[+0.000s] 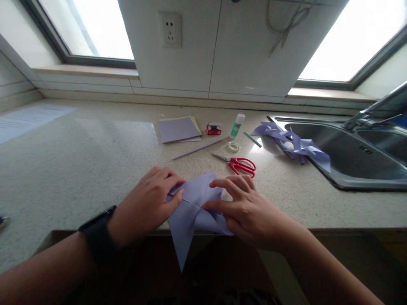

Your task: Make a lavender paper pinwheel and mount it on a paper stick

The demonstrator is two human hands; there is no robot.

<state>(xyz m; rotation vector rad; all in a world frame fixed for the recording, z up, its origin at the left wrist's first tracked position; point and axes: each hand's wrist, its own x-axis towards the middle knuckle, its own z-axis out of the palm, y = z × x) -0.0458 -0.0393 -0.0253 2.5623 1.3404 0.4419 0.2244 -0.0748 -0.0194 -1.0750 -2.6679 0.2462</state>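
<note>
A folded lilac sheet of paper (193, 207) lies at the front edge of the speckled countertop (79, 165), with one pointed corner hanging over the edge. My left hand (148, 203), a dark watch on its wrist, presses the paper's left side with fingers and thumb. My right hand (243, 205) presses the right side, thumb near the centre crease and fingers spread on the upper flap. Both hands pinch folds in the same sheet.
Behind the paper lie red-handled scissors (240, 164), a thin lilac stick (199, 149), a roll of tape (233, 146), a glue stick (237, 125), a small red box (213, 128) and stacked sheets (178, 128). A lilac pinwheel (294, 144) rests on the steel sink's (356, 156) rim.
</note>
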